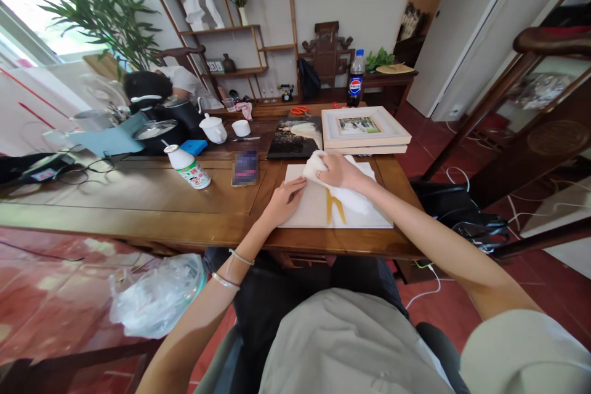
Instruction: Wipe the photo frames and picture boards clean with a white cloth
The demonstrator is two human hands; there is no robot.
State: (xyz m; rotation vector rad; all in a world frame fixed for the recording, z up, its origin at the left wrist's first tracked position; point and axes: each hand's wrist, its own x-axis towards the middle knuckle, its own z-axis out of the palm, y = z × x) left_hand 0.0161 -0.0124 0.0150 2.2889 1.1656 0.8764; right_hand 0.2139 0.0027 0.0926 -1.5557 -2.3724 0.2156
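A flat white panel (314,206) with a yellow mark lies on the wooden table (138,197) in front of me. My left hand (287,198) rests flat on its left edge, fingers stretched out. My right hand (339,171) is closed around a bunched white cloth (353,197) that presses on the panel's upper part and trails down over it.
Two stacked white picture frames (364,130) and a dark photo print (295,137) lie just beyond the panel. A phone (245,168), a small white bottle (189,167), white cups, orange scissors (299,110) and a cola bottle (355,79) stand further back. A plastic bag (154,295) sits at lower left.
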